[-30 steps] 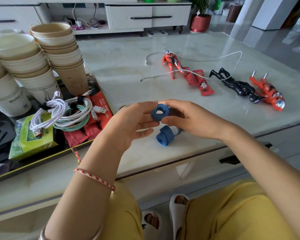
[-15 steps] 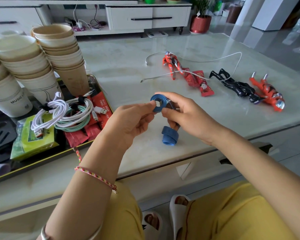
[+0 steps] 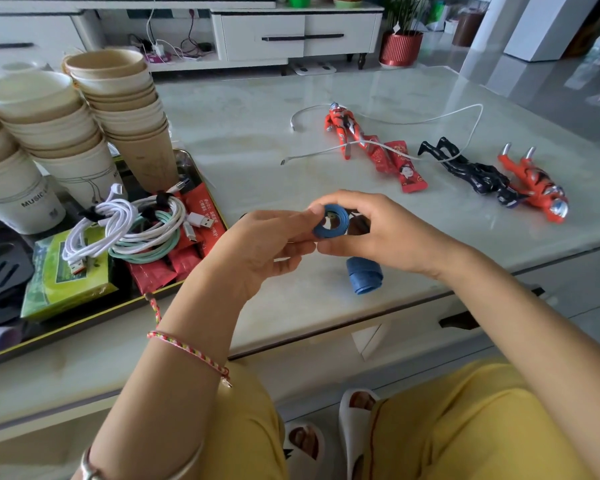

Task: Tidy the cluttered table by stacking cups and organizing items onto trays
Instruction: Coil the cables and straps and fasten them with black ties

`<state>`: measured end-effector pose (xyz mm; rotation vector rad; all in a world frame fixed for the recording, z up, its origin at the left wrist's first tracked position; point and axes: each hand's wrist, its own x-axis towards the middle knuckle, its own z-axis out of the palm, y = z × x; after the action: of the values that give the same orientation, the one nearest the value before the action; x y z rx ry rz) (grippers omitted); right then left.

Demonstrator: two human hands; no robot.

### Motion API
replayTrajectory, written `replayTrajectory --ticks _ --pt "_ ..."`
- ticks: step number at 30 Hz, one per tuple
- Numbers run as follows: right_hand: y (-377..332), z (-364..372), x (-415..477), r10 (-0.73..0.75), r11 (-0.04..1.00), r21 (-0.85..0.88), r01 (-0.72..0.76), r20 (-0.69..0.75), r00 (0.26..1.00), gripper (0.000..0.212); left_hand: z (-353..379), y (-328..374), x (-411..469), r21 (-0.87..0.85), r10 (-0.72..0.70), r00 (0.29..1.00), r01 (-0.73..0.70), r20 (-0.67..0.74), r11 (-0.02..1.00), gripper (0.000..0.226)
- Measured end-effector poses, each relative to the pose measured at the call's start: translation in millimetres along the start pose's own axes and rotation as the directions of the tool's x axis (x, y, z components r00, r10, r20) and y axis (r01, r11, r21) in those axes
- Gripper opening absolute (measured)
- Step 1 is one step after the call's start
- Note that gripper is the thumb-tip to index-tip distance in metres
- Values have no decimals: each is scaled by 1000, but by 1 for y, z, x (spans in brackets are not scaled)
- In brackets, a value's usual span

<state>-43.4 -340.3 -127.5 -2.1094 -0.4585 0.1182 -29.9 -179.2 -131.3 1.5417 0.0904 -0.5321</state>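
Since 0.5 s ago the blue coil (image 3: 329, 224) has dropped a little & drifted right w/ both hands; the blue roll (image 3: 364, 275) below also sits further right on the counter (image 3: 257, 133)

L hand (image 3: 267, 244) pinches coil's left rim, thumb on top, fingers curled under. R hand (image 3: 378, 233) pinches the right side, forefinger hooked over the top, thumb beneath. Coil is held in air just above the roll. Roll lies on counter near the front edge, under R hand. Can't tell whether a strip joins the two

Handling (my read): coil looks like flat band, loosely wound. Light, soft, springy, prob unwinds if grip slackens. Not fragile, doesn't look slippery. Best hold is a squeeze across the turns, rim to rim, so all layers stay pinned, not outer turn only. Roll looks like same stuff, wound tighter; could roll off front edge if nudged

Room: tray (image 3: 84, 323) to the left, already crowded w/ cup stacks (image 3: 118, 98) at back, bundled cables (image 3: 136, 226), green pack (image 3: 66, 275), red packets (image 3: 160, 271). Little bare tray floor shows. Raised rim to clear on the way in. Path from hands to tray is short, nothing btwn. Far right of counter: white cable (image 3: 413, 123) draped over toy figures (image 3: 471, 171) & loose packets (image 3: 400, 168), well apart from hands, no snag risk as things lie
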Motion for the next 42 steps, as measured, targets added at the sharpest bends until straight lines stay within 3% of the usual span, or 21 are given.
replayTrajectory --ticks 5,10,14,18,23,25,29,34,39,42 --pt "3 3 1 13 1000 -19 -16 -126 992 29 -3 0 2 58 33 999 -31 -40 998 16" --pt "4 14 3 -8 998 -55 -12 -353 936 29 3 2 2 -184 -20 989 -7 -144 983 16" --pt "6 31 3 -30 994 -109 -19 -430 902 28 9 2 2 -323 -73 985 18 -158 946 15" --pt "5 27 6 -33 994 -111 -12 -393 919 27 7 3 1 -283 -76 989 38 -124 958 11" --pt "4 4 5 -52 987 -155 31 -131 990 31 1 3 1 -128 -38 998 32 -48 991 20" --pt "5 3 4 -42 987 -161 28 -88 995 29 1 1 1 -75 -1 999 -1 -32 997 18" --pt "7 9 2 -51 983 -180 28 -123 991 35 2 -1 1 -109 39 997 -46 -68 993 10" --pt "4 23 4 -70 991 -130 29 -329 942 35 11 1 4 -390 -52 978 -32 -204 920 14" --pt "4 31 7 -60 992 -121 16 -369 927 35 9 1 1 -431 -84 994 49 -63 901 14" --pt "4 12 9 -44 991 -132 13 -233 971 28 6 2 0 -263 -61 998 65 22 963 14"
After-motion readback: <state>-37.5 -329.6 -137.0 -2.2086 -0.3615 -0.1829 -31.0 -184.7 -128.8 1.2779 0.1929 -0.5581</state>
